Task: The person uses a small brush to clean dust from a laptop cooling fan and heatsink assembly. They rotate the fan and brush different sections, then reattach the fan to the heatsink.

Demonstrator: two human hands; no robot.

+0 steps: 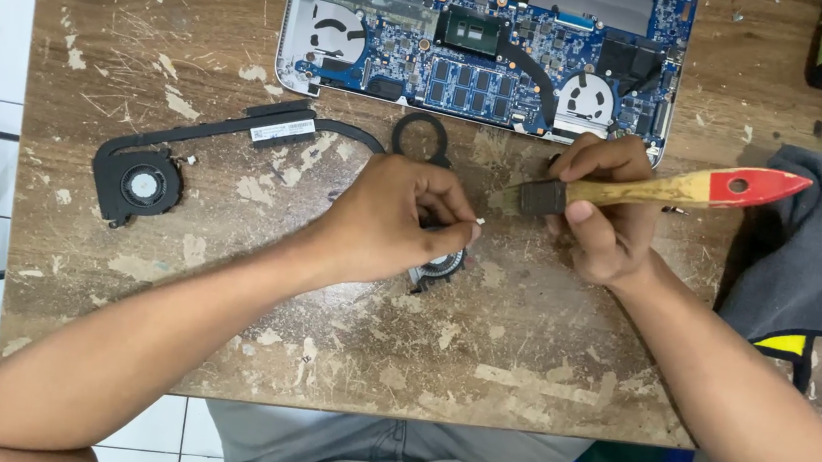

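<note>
Dust is best swept outward while the small black round cooling fan (440, 262) is pinned on the worn wooden bench (340, 345) by the left hand (387, 219), its grip closed on the fan. The right hand (601, 219) is closed around the wooden paintbrush with red handle end (671, 188); light strokes should be kept, so the blades are not bent.

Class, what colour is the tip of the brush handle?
Red, on the brush handle; seen in the head view.

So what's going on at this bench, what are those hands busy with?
A person is working at a worn wooden table with an opened laptop at its far edge, its circuit board exposed. The left hand rests on a small black fan and pinches something tiny and white. The right hand holds a wooden paintbrush with a red handle end, bristles beside the fan. Another fan with its heat pipe lies to the left, a grey cloth to the right.
</note>
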